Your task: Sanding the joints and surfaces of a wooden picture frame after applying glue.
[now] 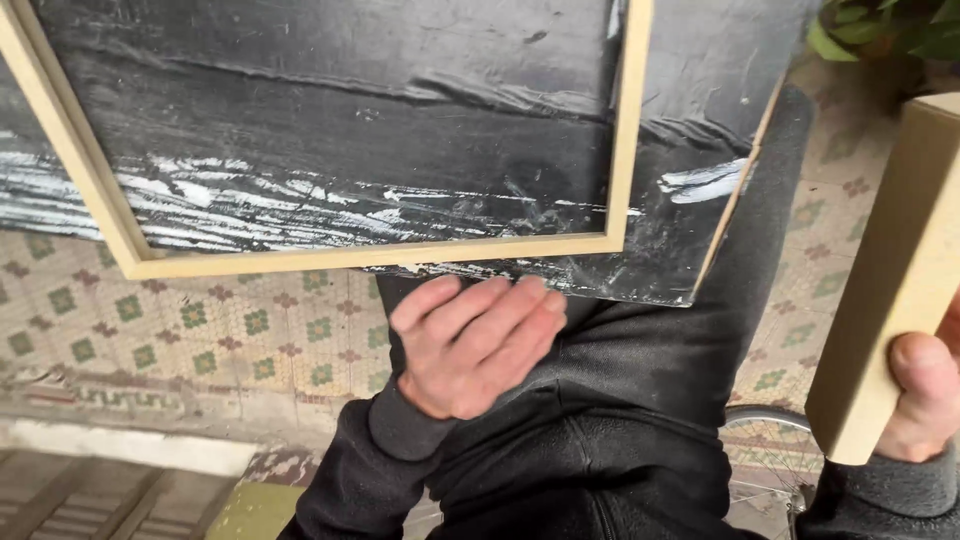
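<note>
The person's left hand (pixel 475 345) sits under the lower edge of a black painted panel (pixel 330 130), fingers curled and nothing closed in its grip; whether the fingertips actually touch the panel cannot be told. A pale wooden frame (pixel 375 255) lies across the panel's face, its corner overhanging. The right hand (pixel 925 405) has its grip wrapped around a pale wooden block (pixel 895 270), thumb pressed on the side. The panel rests tilted over the dark trousers (pixel 620 400) (above a patterned tile floor (pixel 190 335)). With so little under it, the panel could slide off the lap, and the loose frame could shift and scuff the white streaks.
</note>
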